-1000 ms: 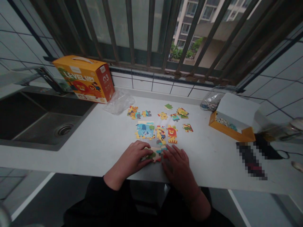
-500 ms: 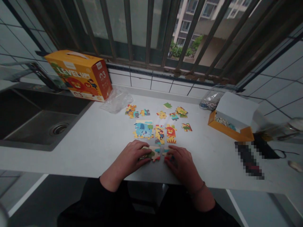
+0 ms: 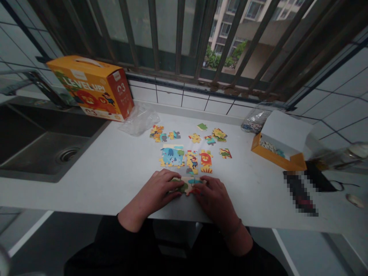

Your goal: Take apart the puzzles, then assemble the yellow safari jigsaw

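My left hand (image 3: 156,189) and my right hand (image 3: 212,201) rest on a row of joined jigsaw pieces (image 3: 188,185) at the counter's front, with fingertips pressing from either side. Beyond them lie three assembled groups: a blue elephant section (image 3: 171,156), a figure section (image 3: 192,161) and a lion section (image 3: 206,161). Several loose pieces (image 3: 195,138) are scattered further back. Part of the row is hidden under my fingers.
A yellow-orange puzzle box (image 3: 90,88) stands at the back left beside a clear plastic bag (image 3: 139,119). A steel sink (image 3: 43,147) lies left. On the right are an open box (image 3: 280,142), a bag of pieces (image 3: 255,120) and a pixelated dark object (image 3: 300,193).
My hands have moved closer together, and the pieces between them now form one joined row. The whole view has shifted slightly, with the counter's contents sitting further left and higher.
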`<control>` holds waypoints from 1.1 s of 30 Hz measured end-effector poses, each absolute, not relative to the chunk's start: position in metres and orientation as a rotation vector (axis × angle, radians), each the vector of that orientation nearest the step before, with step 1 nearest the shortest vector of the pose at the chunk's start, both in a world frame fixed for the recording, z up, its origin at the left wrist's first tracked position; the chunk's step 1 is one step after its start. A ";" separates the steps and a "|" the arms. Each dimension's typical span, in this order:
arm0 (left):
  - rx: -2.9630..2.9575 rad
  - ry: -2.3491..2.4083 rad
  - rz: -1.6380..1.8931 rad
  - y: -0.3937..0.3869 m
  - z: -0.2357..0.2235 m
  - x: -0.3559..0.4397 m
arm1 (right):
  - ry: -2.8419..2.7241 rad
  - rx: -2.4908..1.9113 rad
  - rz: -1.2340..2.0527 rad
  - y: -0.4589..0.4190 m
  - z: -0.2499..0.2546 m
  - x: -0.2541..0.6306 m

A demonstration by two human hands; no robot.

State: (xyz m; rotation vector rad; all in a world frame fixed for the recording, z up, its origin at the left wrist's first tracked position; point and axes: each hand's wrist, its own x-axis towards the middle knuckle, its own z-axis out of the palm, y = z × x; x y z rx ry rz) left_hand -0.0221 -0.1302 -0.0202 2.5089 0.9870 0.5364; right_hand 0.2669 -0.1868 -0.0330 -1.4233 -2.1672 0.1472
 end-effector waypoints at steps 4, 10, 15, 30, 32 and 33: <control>2.501 1.008 0.542 -0.130 -0.020 -0.021 | -2.183 -1.421 0.164 -0.185 -0.028 0.262; 2.455 1.081 0.574 -0.130 -0.026 -0.022 | -2.221 -1.403 0.186 -0.186 -0.022 0.262; 2.449 1.114 0.600 -0.131 -0.027 -0.022 | -2.247 -1.400 0.182 -0.187 -0.021 0.262; 2.519 1.073 0.538 -0.131 -0.021 -0.020 | -2.318 -1.329 0.102 -0.187 -0.023 0.262; 2.499 1.038 0.581 -0.130 -0.023 -0.021 | -2.339 -1.308 0.103 -0.187 -0.023 0.262; 2.479 1.008 0.616 -0.130 -0.025 -0.021 | -2.344 -1.304 0.107 -0.187 -0.023 0.263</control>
